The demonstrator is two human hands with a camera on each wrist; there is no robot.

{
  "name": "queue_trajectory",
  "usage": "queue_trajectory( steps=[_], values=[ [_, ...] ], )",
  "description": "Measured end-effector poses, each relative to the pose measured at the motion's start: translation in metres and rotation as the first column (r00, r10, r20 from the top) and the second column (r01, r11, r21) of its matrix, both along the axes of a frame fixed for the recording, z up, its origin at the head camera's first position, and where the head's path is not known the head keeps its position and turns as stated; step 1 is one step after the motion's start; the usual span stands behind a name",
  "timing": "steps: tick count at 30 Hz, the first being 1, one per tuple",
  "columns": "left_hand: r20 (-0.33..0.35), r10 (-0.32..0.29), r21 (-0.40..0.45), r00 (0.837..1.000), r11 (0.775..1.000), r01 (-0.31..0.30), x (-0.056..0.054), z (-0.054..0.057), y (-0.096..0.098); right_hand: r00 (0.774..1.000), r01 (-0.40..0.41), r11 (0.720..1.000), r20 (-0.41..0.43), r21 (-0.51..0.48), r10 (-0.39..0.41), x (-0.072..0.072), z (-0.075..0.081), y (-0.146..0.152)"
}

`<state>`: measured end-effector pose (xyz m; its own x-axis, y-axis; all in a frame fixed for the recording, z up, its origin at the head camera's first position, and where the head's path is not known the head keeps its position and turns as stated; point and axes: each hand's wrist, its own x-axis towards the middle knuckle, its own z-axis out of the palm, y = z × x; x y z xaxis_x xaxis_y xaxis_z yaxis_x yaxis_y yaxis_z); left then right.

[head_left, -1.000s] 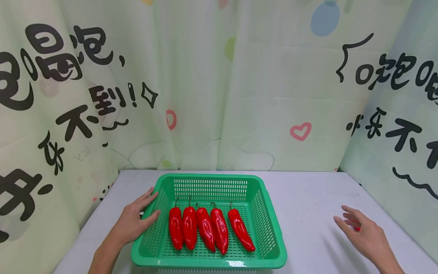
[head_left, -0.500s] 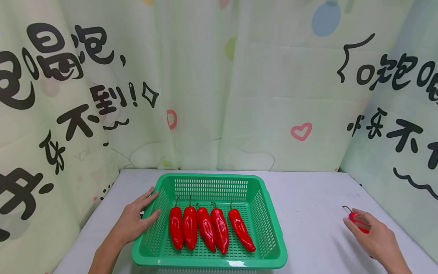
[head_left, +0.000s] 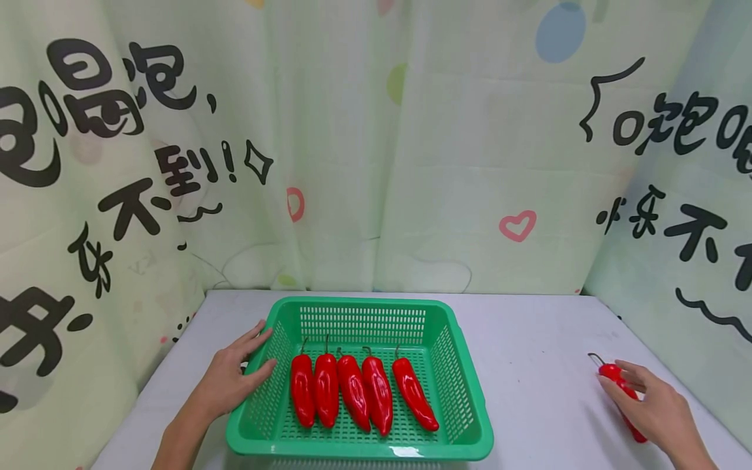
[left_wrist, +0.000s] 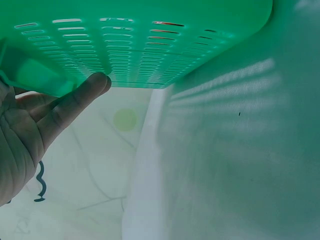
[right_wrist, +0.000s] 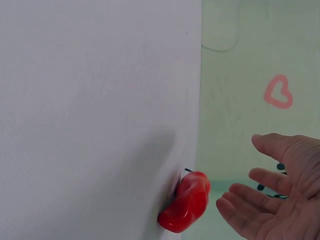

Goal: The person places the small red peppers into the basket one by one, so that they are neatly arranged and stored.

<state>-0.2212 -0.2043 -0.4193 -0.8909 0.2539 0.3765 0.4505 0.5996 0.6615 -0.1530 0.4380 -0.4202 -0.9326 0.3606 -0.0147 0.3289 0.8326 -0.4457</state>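
My left hand (head_left: 226, 382) rests at the left rim of a green plastic basket (head_left: 364, 450), thumb and fingers fairly straight and spread. From the left wrist, the same hand (left_wrist: 22, 142) touches the basket's slotted outer wall (left_wrist: 120, 42). Several glossy red chili peppers (head_left: 352, 391) lie side by side inside the basket. Another red chili pepper (head_left: 612, 374) lies on the table at the far right, its stem pointing away. My right hand (head_left: 658, 408) hovers over it with fingers relaxed. The right wrist view shows a gap between this pepper (right_wrist: 187, 202) and the fingers.
A white table (head_left: 529, 372) carries the basket and the single pepper. Pale green curtains (head_left: 446, 163) with black lettering and a pink heart (head_left: 517, 226) hang behind it and along both sides.
My right hand has drawn back to the right, exposing more of the lone pepper, which was mostly covered a second ago. The left hand and basket have stayed put.
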Motion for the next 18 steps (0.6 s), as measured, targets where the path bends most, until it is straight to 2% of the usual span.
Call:
queue_trajectory(
  steps=[11, 18],
  values=[
    [-0.004, 0.004, -0.012, 1.0, 1.0, -0.004, 0.0, 0.0, 0.0, 1.0, 0.03, 0.998, 0.009, 0.061, -0.03, -0.005, -0.007, 0.013],
    [-0.012, -0.004, -0.005, 1.0, 1.0, 0.004, 0.0, -0.001, 0.0, 0.999, -0.01, 0.999, 0.05, 0.046, 0.008, -0.008, -0.012, 0.024]
  ],
)
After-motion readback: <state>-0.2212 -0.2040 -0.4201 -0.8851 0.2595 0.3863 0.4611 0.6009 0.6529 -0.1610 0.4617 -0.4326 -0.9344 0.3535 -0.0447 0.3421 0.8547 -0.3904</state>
